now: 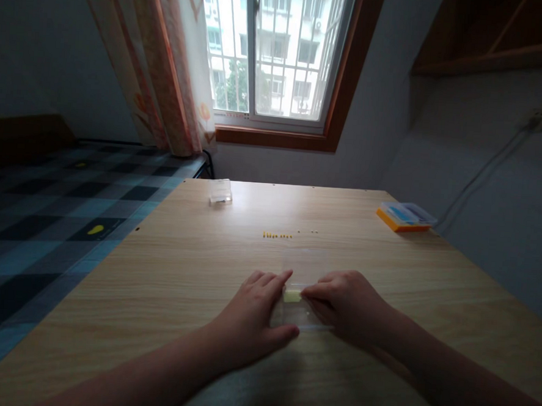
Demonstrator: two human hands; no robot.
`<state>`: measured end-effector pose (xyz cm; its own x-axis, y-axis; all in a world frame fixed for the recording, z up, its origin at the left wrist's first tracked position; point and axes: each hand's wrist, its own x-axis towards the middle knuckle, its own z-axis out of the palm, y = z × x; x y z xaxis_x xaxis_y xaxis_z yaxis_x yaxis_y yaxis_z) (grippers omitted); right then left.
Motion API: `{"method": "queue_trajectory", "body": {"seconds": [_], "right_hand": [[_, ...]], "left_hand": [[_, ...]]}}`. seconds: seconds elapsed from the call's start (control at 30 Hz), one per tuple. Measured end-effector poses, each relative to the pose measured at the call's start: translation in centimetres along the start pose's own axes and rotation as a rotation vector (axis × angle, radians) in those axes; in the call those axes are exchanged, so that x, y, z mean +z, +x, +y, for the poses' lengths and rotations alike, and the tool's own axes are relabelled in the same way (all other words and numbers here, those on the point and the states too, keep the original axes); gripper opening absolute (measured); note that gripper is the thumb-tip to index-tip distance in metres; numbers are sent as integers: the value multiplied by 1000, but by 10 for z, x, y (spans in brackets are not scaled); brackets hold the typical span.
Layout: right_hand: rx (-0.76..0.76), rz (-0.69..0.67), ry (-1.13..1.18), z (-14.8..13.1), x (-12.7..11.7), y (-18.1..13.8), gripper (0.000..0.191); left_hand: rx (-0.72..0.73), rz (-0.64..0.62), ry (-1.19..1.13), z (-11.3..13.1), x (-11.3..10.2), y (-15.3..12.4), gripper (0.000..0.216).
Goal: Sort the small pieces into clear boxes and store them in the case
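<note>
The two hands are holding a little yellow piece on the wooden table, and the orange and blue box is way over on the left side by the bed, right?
Not quite. The head view shows the orange and blue box on the far right of the wooden table, near the wall. The left hand and right hand do meet at the little yellow piece.

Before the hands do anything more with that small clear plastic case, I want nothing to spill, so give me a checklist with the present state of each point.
1. Small clear plastic case lies flat on the light wooden table: ok.
2. Both hands on it, left hand and right hand at either side: ok.
3. Pale yellow piece sits between the fingertips: ok.
4. Case lid open or closed: cannot tell.
5. Row of tiny yellow pieces lies apart from the hands: ok.
6. Second clear box and the orange and blue flat box lie well away from the hands: ok.
</note>
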<state>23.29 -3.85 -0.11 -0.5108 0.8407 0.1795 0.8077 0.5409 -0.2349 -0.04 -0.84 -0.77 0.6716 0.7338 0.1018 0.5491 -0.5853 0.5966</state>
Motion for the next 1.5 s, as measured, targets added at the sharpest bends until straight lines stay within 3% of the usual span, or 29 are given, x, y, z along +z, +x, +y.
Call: {"method": "queue_trajectory", "body": {"seconds": [0.23, 0.5, 0.77, 1.37, 1.5], "right_hand": [[13, -20, 70, 0, -6, -2, 21], [-181, -121, 212, 6, -15, -7, 29], [-136, -130, 140, 9, -16, -6, 26], [-179, -122, 136, 10, -16, -8, 45], [-181, -143, 134, 9, -18, -7, 41]], "left_hand": [[2, -5, 3, -1, 0, -1, 83], [18, 5, 15, -2, 1, -1, 82], [12, -4, 13, -2, 1, -1, 84], [19, -8, 28, -2, 1, -1, 85], [10, -11, 30, -1, 1, -1, 85]]}}
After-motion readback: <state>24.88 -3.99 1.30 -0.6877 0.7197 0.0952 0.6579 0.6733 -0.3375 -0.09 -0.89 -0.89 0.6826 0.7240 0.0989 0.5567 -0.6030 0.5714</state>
